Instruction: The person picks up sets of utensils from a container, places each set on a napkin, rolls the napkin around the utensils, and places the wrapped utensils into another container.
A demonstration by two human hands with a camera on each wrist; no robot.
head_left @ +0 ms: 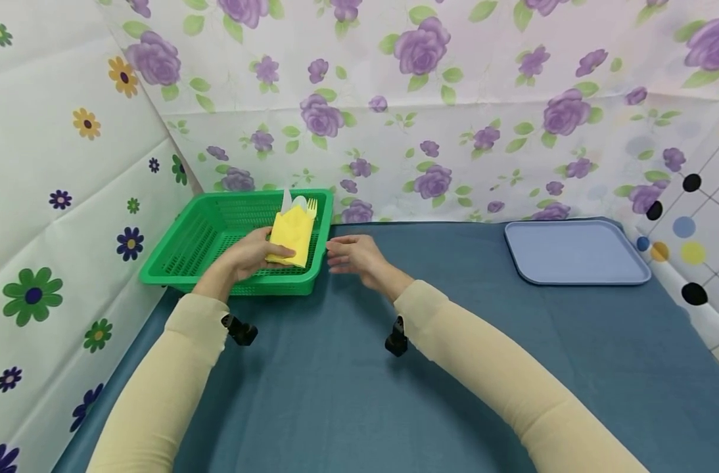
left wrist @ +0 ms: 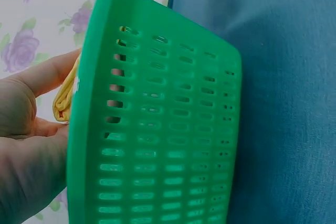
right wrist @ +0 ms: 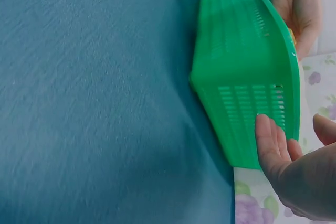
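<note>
In the head view my left hand [head_left: 252, 254] grips a folded yellow napkin [head_left: 292, 235] over the right part of a green plastic basket [head_left: 185, 279]. Out of the napkin's top stick a knife [head_left: 286, 200], a spoon [head_left: 300, 202] and a yellow fork [head_left: 311, 207]. The left wrist view shows the napkin's folded edge [left wrist: 64, 98] between thumb and fingers, partly hidden by the basket wall [left wrist: 157, 108]. Just outside the basket's right side is my right hand [head_left: 359, 259], its fingers extended and holding nothing. Whether its fingertips touch the basket I cannot tell.
A grey-blue tray [head_left: 578, 253] lies at the back right of the blue-covered table [head_left: 336, 394]. Floral sheeting [head_left: 383, 151] hangs behind the table, and more patterned sheeting stands at the left and right sides. The basket sits in the back left corner.
</note>
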